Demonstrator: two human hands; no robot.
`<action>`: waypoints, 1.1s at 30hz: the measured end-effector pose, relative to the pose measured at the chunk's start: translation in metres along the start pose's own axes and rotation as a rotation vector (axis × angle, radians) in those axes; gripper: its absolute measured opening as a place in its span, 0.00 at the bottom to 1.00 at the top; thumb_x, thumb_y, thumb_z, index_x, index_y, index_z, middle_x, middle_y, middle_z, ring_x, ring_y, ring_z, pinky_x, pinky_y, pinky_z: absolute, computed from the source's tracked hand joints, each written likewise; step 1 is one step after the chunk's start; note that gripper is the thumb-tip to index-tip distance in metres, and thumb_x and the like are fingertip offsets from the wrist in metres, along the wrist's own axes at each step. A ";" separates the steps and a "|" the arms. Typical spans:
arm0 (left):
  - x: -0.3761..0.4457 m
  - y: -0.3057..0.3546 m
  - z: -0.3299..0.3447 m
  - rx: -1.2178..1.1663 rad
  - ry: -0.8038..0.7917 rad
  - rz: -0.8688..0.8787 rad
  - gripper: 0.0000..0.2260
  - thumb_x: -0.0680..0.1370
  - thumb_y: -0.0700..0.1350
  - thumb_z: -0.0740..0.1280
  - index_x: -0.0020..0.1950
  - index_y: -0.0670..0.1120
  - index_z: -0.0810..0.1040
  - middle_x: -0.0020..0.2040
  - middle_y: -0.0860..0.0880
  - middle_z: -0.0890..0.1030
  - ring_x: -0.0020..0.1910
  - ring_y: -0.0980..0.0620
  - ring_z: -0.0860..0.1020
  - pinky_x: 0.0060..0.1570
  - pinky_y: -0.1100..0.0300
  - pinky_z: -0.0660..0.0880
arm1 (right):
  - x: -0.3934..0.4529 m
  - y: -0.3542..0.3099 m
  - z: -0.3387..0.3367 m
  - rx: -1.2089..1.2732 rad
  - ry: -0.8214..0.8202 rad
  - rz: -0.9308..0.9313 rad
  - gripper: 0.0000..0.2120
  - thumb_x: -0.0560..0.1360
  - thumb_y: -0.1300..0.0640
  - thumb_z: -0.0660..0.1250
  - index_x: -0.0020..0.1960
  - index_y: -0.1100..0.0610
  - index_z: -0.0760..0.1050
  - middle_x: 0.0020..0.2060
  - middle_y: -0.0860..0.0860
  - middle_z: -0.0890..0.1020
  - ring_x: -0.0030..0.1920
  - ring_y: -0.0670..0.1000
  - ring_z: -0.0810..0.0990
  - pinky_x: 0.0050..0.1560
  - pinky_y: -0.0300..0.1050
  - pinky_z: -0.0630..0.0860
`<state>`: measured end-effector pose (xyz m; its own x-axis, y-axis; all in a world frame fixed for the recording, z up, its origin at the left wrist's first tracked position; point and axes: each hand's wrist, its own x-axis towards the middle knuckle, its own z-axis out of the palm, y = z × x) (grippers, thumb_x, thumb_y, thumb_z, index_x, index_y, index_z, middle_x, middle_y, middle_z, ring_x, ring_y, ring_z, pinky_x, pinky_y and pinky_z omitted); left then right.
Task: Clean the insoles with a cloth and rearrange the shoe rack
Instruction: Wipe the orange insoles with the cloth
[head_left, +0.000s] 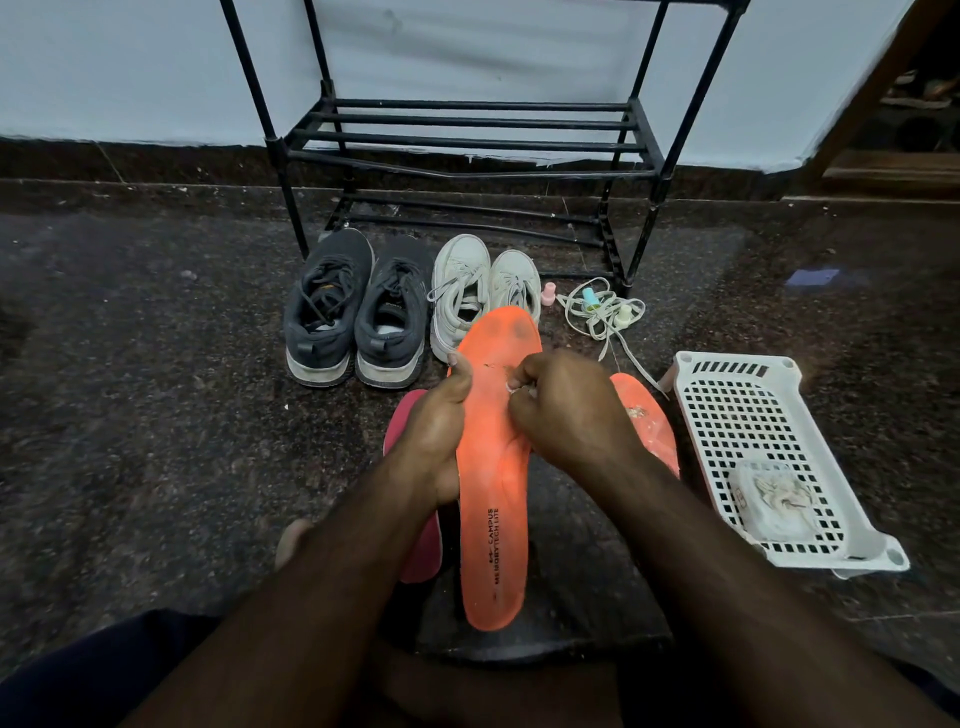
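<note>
Here the floor (156, 322) is dark speckled stone, meeting a pale wall (130, 67) with a dark skirting. A black rack (467, 135) stands against that wall, its bars bare.

The person sits low, both forearms reaching forward. The left hand (436, 415) grips the orange insole (493, 467) by its left edge, thumb on the upper face, holding it lengthwise with the toe end pointing toward the rack. The right hand (566, 405) is curled over the insole's right side, pinching a small whitish cloth (519, 387) against it. The hands sit close together, each clamped on its own thing.

A second orange insole (649, 421) lies on the floor under the right forearm, and a pink insole (410, 415) lies under the left wrist. Beyond the hands stand dark sneakers (353, 312) and white sneakers (478, 291), side by side before the rack. Loose laces (597, 312) with small bottles lie right of them. A white basket (753, 415) at right holds a crumpled cloth.
</note>
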<state>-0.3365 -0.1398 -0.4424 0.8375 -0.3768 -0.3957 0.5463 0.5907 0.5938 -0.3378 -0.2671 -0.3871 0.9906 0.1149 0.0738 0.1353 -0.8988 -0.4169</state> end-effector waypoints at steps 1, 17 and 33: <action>0.000 0.000 0.000 0.008 0.015 0.009 0.32 0.81 0.66 0.50 0.62 0.41 0.78 0.54 0.39 0.82 0.52 0.40 0.81 0.58 0.45 0.76 | -0.001 0.000 -0.001 -0.005 -0.018 -0.004 0.08 0.71 0.56 0.64 0.46 0.56 0.80 0.44 0.57 0.82 0.46 0.59 0.79 0.44 0.46 0.72; 0.012 -0.003 -0.009 0.052 0.247 0.130 0.31 0.81 0.63 0.57 0.67 0.38 0.76 0.63 0.34 0.79 0.62 0.33 0.78 0.64 0.33 0.72 | -0.007 -0.008 -0.004 -0.010 -0.057 -0.002 0.07 0.71 0.57 0.64 0.44 0.57 0.80 0.42 0.57 0.83 0.47 0.59 0.80 0.42 0.44 0.71; 0.000 0.011 -0.011 -0.165 -0.004 0.044 0.26 0.81 0.54 0.62 0.75 0.42 0.68 0.66 0.36 0.78 0.63 0.35 0.78 0.55 0.32 0.76 | 0.008 0.017 -0.029 0.749 0.121 0.078 0.14 0.73 0.68 0.69 0.49 0.49 0.80 0.46 0.47 0.84 0.43 0.45 0.82 0.47 0.42 0.78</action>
<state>-0.3307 -0.1255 -0.4440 0.8608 -0.3509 -0.3686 0.5004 0.7156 0.4874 -0.3283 -0.2937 -0.3668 0.9947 -0.0232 0.0998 0.0842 -0.3703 -0.9251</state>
